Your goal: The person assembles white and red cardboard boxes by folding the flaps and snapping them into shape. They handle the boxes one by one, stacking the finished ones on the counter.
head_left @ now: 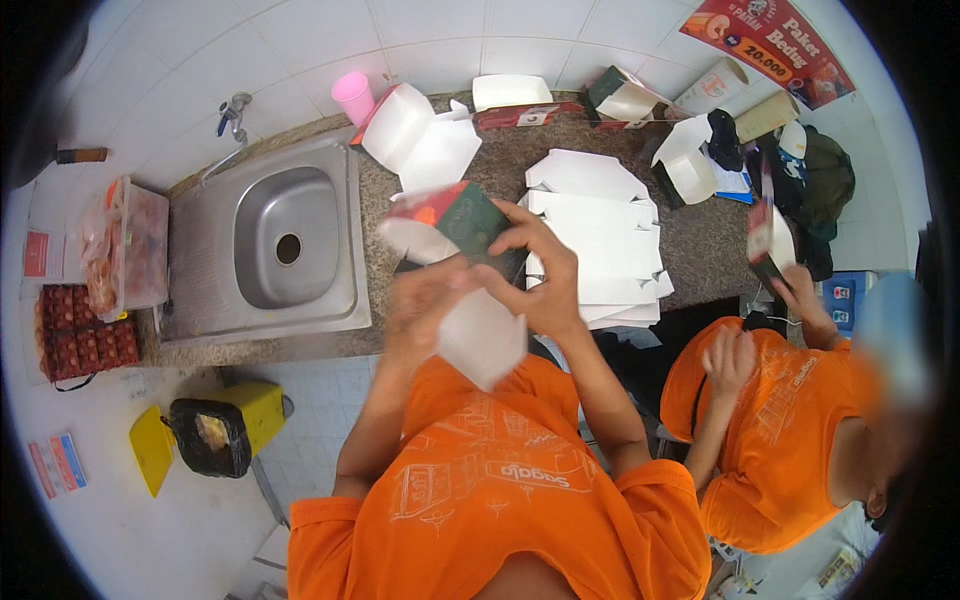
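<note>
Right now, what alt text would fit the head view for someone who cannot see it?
Seen from above, a person in an orange shirt grips a flat carton blank, red, green and white, with the left hand and right hand. Beyond lie a stack of white blanks on a speckled counter, a steel sink, and a co-worker at right.

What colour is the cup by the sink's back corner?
Pink plastic cup, clearest in the head view.

- i see white tiled walls (300, 30) wrapping the corner, evenly lit.
- a speckled stone counter (700, 250) runs along them, holding a steel sink (290, 245) with a tap (235, 112).
- pale tiled floor (310, 440) lies below, with a yellow bin (215, 430) lined in black.
</note>
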Demonstrator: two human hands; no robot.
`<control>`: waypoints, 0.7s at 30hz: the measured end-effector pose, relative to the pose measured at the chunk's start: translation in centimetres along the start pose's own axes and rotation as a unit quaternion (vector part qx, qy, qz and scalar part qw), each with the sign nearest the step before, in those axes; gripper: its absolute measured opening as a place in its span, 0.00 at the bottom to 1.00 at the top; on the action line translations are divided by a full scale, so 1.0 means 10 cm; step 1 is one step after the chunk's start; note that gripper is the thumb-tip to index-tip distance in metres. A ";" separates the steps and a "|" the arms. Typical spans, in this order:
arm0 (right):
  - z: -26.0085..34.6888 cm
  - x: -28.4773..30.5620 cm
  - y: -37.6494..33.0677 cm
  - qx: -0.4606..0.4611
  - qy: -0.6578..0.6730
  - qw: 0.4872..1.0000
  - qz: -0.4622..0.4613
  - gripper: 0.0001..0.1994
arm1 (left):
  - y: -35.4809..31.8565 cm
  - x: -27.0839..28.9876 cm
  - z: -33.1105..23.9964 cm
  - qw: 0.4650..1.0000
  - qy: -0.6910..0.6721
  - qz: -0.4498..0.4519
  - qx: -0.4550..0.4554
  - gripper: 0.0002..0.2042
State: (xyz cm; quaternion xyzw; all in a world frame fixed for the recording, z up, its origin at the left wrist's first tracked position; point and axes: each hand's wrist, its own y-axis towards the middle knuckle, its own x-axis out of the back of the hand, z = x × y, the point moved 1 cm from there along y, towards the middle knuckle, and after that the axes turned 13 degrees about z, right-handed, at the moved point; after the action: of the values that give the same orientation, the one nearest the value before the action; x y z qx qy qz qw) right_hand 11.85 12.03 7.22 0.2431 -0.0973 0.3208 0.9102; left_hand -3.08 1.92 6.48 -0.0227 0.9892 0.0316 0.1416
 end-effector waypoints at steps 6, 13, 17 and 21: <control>-0.20 0.71 0.11 0.015 0.174 0.969 0.173 0.20 | 0.27 0.66 -0.35 0.988 0.127 0.070 -0.050 0.34; -0.28 0.84 0.15 -0.027 0.272 0.914 0.299 0.21 | 0.13 0.34 1.02 0.905 -0.248 0.256 0.232 0.51; -0.63 0.82 -0.06 -0.053 0.349 0.894 0.276 0.19 | 0.01 0.22 1.37 0.872 -0.322 0.271 0.251 0.45; -0.93 0.71 -0.28 -0.048 0.426 0.870 0.242 0.28 | -0.21 0.21 1.49 0.874 -0.323 0.276 0.237 0.40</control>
State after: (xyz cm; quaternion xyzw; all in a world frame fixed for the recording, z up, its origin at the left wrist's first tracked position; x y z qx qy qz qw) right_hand 19.32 18.68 0.50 0.0075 0.2285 0.5987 0.7677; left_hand -0.84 0.78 -8.54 0.2972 0.8321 -0.1601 0.4400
